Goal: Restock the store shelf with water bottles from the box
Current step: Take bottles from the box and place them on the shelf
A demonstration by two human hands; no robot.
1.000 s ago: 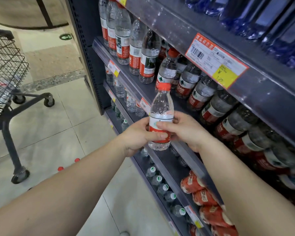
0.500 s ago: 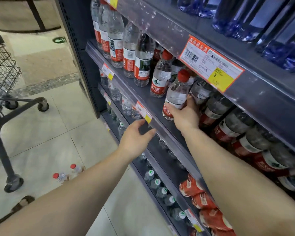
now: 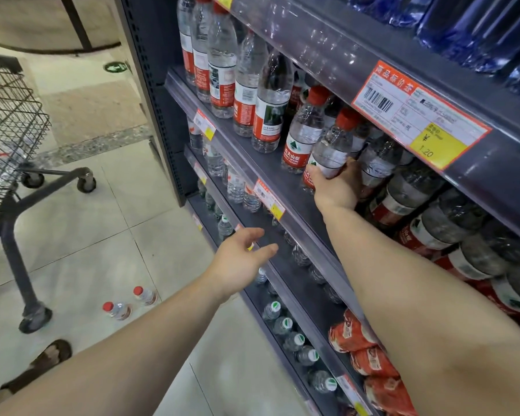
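Two bare forearms reach in from the bottom edge, elbows cut off by the frame. Nearest, the left hand hangs free in front of a lower shelf lip, fingers relaxed and spread, holding nothing. Beyond it the right hand grips the lower body of a red-capped water bottle, tilted, its base at the dark shelf; fingers wrap round the far side and are mostly hidden, and the hand covers part of the label. Just left of it stands a second small bottle, w/ taller bottles lined up farther along the same tier. To the right, more bottles lie packed under the upper ledge, too dark to count. A price tag on that ledge reads 1.20; other print too small to read. On the floor at left, two small bottles stand on the tiles beside a wire cart, cut off at the frame edge. A sandalled foot shows bottom left. The task's box is not seen in the head view. Top right, blue bottles are cropped.
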